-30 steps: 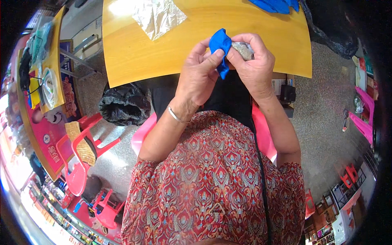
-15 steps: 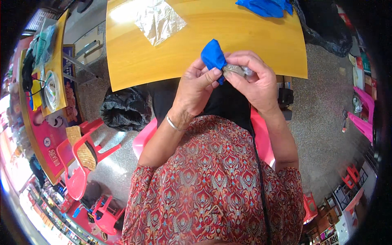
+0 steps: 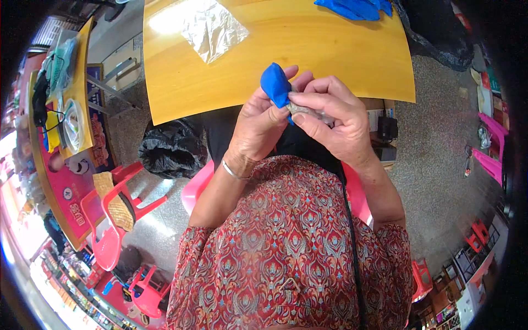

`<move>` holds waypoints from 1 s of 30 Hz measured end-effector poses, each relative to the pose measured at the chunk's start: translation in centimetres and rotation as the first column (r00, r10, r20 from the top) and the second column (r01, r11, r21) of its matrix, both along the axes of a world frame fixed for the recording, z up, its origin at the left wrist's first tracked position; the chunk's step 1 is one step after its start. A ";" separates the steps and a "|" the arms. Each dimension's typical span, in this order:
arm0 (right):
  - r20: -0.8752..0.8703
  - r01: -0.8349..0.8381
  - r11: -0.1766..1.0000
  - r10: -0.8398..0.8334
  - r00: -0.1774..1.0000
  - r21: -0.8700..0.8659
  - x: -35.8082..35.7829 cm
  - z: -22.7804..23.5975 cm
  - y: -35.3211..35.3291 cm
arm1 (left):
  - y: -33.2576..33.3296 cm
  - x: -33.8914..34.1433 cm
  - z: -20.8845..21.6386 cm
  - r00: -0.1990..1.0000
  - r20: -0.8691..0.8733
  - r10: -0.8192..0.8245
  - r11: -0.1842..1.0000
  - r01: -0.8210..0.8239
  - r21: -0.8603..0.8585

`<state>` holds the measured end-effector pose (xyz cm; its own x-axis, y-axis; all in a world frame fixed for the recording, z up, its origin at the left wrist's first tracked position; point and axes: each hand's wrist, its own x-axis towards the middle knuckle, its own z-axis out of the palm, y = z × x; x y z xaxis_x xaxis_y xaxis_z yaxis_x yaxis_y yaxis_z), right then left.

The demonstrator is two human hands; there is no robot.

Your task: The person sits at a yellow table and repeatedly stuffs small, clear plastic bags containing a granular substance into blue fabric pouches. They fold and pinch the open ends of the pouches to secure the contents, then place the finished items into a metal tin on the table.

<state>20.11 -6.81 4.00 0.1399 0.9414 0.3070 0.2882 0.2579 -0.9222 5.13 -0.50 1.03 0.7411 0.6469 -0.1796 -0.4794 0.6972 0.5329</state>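
Over the near edge of the yellow table, my left hand point(image 3: 256, 122) pinches a small, plump blue fabric pouch point(image 3: 275, 86) between thumb and fingers. Its rounded end points up and away from me. My right hand point(image 3: 342, 122) is closed on a greyish-brown strip point(image 3: 301, 111), which meets the pouch at its gathered lower end. The strip looks like tape or cord, but its kind is hard to tell. A bit of blue shows below my left thumb. Both hands nearly touch, and the fingers partly hide the join.
On the yellow table point(image 3: 330, 66) lie a crumpled clear plastic bag point(image 3: 213, 30) and, at the far right, blue fabric pieces point(image 3: 355, 8). Black plastic bags are at the far right point(image 3: 437, 33) and on the floor at left point(image 3: 171, 147). A red chair point(image 3: 110, 242) stands left.
The pouch has shifted slightly left and toward me, tilting left. My right hand has come closer to it, with the greyish-brown strip still in its grip.
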 end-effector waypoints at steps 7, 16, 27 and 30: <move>0.098 0.005 0.999 -0.011 0.995 0.054 -0.5 -0.2 -0.4 | -0.6 -0.1 -0.3 0.999 0.045 0.023 0.999 -0.025 0.036; 0.215 -0.007 1.000 0.009 0.977 -0.010 -0.2 -0.1 -0.2 | -1.0 -0.1 -0.1 0.980 -0.198 -0.022 0.988 0.051 0.144; -0.324 -0.050 0.989 0.004 0.946 -0.136 0.4 -1.9 -0.4 | -2.0 0.3 0.2 0.773 -0.564 0.291 0.769 0.161 0.619; -0.285 -0.037 0.994 0.005 0.958 -0.105 0.1 -2.3 -0.7 | -2.3 0.0 0.3 0.660 -0.677 0.326 0.696 0.318 0.644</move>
